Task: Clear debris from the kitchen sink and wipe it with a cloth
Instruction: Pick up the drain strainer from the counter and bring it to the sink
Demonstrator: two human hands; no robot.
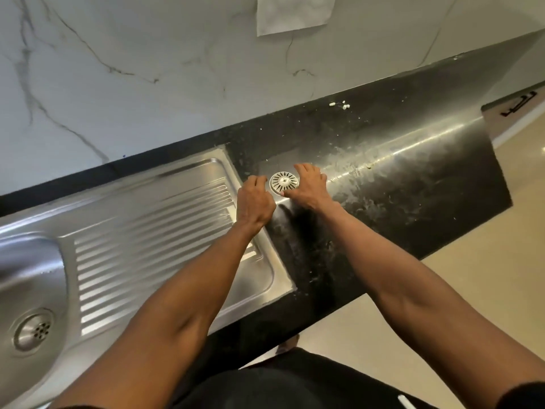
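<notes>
Seen from the head camera, looking down, a round metal sink strainer (284, 183) with dark radial slots lies flat on a black countertop (413, 172), and every place here is given from that strainer. The right hand (308, 187) is just to its right, fingers spread and arched over its far right edge, the thumb touching the near rim; the hand grasps the strainer loosely from the side rather than lifting it clear. The left hand (254, 202) is just to the strainer's left and a little nearer the person, fingers curled inward; whether it grips anything small, or touches the strainer, cannot be told. Both bare forearms reach in from the bottom of the picture. To the left of the strainer, touching the countertop edge, runs the ribbed steel drainboard (153, 225) of the sink (26, 276), whose basin lies far to the lower left with its open drain hole (34, 330). To the right of the strainer the countertop is smeared with pale dried residue (354, 172), and beyond it, further right and away, sit a few small white crumbs (342, 105). Behind everything rises a white marbled wall (118, 69), with a pale cloth (295, 13) hanging above the strainer at the top edge.
</notes>
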